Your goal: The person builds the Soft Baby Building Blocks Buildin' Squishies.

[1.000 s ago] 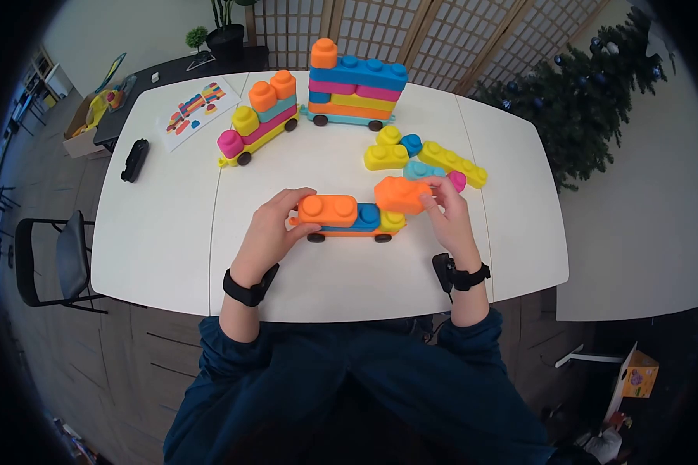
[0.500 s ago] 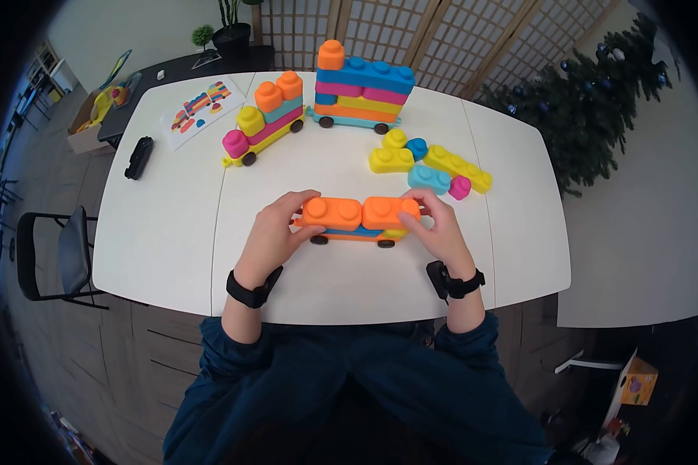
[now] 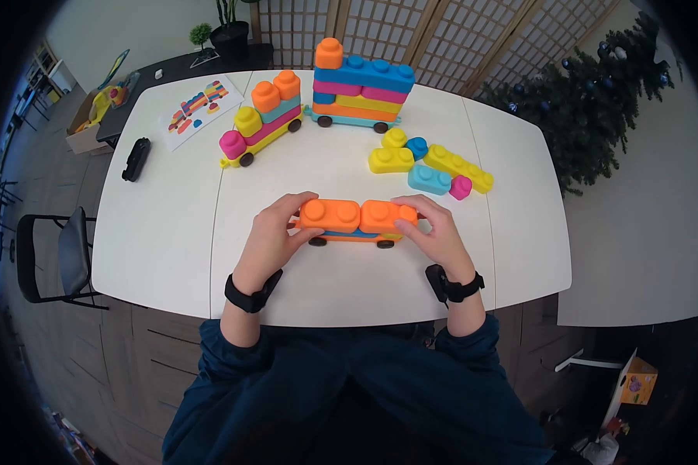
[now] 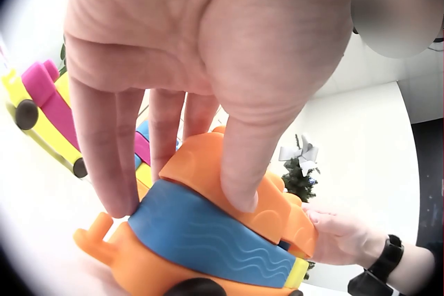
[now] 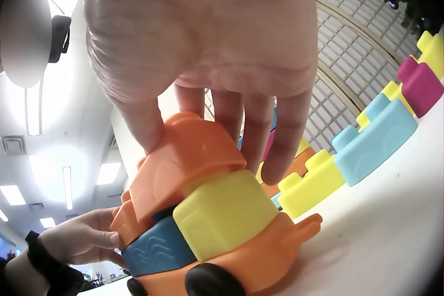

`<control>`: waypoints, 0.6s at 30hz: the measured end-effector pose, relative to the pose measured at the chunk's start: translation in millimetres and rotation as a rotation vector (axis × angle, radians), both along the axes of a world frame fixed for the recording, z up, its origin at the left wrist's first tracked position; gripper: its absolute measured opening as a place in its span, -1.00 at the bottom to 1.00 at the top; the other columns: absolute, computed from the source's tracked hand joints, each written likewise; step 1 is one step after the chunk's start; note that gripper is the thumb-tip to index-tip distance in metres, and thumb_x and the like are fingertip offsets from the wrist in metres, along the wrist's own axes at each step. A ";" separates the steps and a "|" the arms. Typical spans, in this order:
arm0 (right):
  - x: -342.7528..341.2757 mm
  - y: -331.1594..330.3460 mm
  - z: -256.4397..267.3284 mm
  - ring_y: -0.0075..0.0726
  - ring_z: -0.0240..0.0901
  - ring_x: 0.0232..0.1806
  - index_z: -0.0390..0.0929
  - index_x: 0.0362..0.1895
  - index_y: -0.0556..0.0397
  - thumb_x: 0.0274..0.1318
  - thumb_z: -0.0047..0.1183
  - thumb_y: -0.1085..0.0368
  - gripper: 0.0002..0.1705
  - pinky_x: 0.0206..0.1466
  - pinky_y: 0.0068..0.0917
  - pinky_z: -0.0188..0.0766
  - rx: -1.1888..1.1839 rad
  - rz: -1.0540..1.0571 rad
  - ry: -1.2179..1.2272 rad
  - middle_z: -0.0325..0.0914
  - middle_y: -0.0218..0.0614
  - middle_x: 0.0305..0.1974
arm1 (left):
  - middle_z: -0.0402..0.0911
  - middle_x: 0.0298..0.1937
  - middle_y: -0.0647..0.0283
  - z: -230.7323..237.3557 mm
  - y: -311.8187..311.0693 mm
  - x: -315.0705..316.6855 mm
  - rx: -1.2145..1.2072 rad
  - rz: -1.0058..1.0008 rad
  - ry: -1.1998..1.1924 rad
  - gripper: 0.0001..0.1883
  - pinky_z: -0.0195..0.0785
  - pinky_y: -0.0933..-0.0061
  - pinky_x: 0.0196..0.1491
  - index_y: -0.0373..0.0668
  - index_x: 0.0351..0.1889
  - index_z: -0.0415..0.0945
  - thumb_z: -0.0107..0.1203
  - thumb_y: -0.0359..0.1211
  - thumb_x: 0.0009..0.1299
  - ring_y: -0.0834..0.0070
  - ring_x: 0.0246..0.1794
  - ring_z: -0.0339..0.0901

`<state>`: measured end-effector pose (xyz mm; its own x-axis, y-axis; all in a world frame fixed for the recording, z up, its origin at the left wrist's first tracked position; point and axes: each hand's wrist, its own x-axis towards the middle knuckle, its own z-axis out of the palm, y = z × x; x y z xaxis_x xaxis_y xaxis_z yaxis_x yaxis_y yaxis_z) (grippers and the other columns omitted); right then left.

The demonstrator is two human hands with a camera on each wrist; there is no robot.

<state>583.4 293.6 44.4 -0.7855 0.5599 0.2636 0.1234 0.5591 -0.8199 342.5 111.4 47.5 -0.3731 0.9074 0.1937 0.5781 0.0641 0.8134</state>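
Observation:
Close in front of the person stands an orange wheeled toy car base (image 5: 272, 246), with a blue block (image 4: 208, 235) and a yellow block (image 5: 225, 214) on it. Two orange two-stud blocks lie end to end on top. My left hand (image 3: 270, 234) holds the left orange block (image 3: 329, 215) between thumb and fingers. On the other end, my right hand (image 3: 440, 234) grips the right orange block (image 3: 378, 219), its thumb on the near side. A narrow dark gap shows beneath this block beside the yellow one in the right wrist view.
Beyond the right hand lie a light blue block (image 3: 429, 180), a pink block (image 3: 461, 187), a long yellow block (image 3: 461, 168) and several others. Two built cars, one yellow-based (image 3: 275, 136) and one taller (image 3: 363, 89), stand behind. A picture sheet (image 3: 198, 110) and black object (image 3: 136, 160) lie left.
My right hand has brought its orange block left and down onto the car, beside the left orange block. My left hand has stayed on its block.

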 end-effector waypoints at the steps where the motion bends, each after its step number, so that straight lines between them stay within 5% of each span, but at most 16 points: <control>1: -0.6 -0.2 -0.1 -0.24 0.60 -0.08 0.63 0.10 0.10 0.21 0.30 0.33 -0.63 0.04 -0.45 0.51 0.000 0.000 0.000 0.66 -0.22 -0.06 | 0.69 0.03 0.11 -0.3 0.0 0.0 0.004 -0.001 0.000 -0.46 0.65 0.35 -0.04 -0.20 0.18 0.56 0.45 -0.42 0.22 0.20 -0.06 0.68; 13: -1.9 -7.6 0.5 -0.15 0.58 0.00 0.62 0.13 0.05 0.22 0.29 0.29 -0.61 0.01 -0.38 0.58 0.028 -0.020 -0.058 0.65 -0.22 -0.02 | 0.69 0.02 0.12 1.1 -0.6 1.6 0.001 0.016 0.018 -0.46 0.66 0.33 -0.03 -0.19 0.18 0.57 0.46 -0.42 0.21 0.19 -0.08 0.68; 15: -1.6 -7.4 -0.1 -0.36 0.57 -0.07 0.61 0.16 0.06 0.23 0.27 0.37 -0.60 0.01 -0.49 0.51 0.020 -0.005 -0.062 0.64 -0.26 0.00 | 0.69 0.03 0.12 0.8 -1.3 1.7 0.001 0.020 0.019 -0.45 0.67 0.33 -0.03 -0.18 0.18 0.57 0.46 -0.42 0.20 0.20 -0.08 0.68; 18: -1.0 -6.4 -8.5 -0.37 0.57 -0.06 0.60 0.18 0.05 0.24 0.27 0.36 -0.59 0.02 -0.50 0.50 0.026 -0.008 -0.022 0.64 -0.27 0.01 | 0.69 0.03 0.11 -0.2 -2.6 1.5 0.023 0.024 0.011 -0.44 0.65 0.33 -0.03 -0.18 0.19 0.56 0.47 -0.41 0.20 0.19 -0.07 0.68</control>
